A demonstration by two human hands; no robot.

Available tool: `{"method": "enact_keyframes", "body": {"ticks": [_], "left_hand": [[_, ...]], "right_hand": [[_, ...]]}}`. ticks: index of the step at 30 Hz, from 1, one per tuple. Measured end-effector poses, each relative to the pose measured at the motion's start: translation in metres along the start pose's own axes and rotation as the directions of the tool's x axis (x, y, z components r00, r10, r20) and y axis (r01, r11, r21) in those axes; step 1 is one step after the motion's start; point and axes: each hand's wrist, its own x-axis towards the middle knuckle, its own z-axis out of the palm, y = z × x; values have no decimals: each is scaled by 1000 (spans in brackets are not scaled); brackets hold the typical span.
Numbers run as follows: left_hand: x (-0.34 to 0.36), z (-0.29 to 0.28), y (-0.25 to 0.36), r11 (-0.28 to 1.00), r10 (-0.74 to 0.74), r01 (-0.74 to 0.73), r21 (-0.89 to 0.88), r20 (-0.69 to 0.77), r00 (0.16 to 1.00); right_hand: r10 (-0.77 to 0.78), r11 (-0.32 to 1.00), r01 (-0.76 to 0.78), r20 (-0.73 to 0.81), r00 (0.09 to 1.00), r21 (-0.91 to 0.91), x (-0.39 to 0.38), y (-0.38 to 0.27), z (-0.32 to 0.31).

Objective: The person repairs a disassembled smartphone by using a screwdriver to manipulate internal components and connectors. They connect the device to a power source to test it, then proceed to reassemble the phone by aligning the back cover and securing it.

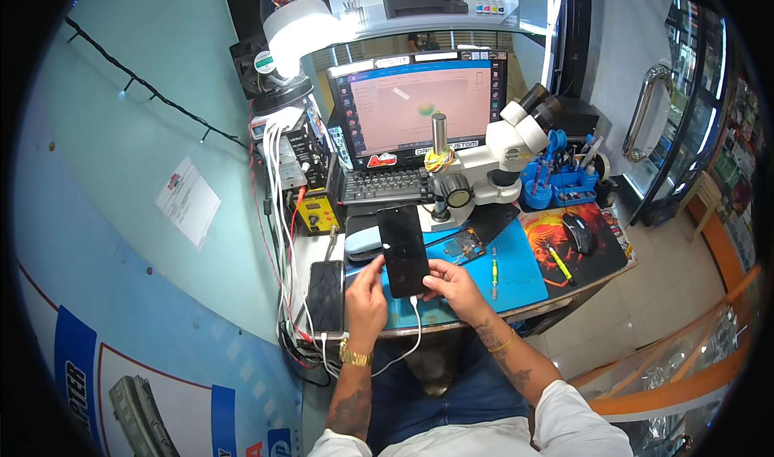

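A black smartphone [403,247] with a dark screen is held upright over the front of the desk. My right hand [453,289] grips its lower right corner, with the thumb on the front. At the phone's left edge, my left hand [367,302] has its fingers bent against the side; how far they reach behind is hidden. A white charging cable [418,325] plugs into the phone's bottom end and loops down to the left. Behind the phone lies a blue work mat [516,255], bearing an opened phone [461,247] with its inner parts showing and a yellow-green pen-like tool [494,273].
Another dark phone [326,296] lies at the desk's left, beside bundled white cables [278,183]. A microscope [500,158], keyboard [383,187] and monitor [419,106] stand behind. To the right are a mouse [577,233], a yellow marker [560,263] and a blue tool holder [564,187].
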Motion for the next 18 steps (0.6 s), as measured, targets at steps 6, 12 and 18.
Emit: {"method": "enact_keyframes", "body": {"ticks": [6, 12, 18], "left_hand": [[38, -13, -20, 997, -47, 55, 46, -151, 987], [22, 1, -28, 985, -167, 162, -60, -95, 981], [17, 9, -36, 984, -174, 164, -75, -140, 975]], "right_hand": [[30, 999, -29, -22, 999, 34, 22, 13, 4], [80, 991, -84, -39, 996, -103, 48, 20, 11], [47, 980, -72, -137, 989, -186, 54, 35, 8]]}}
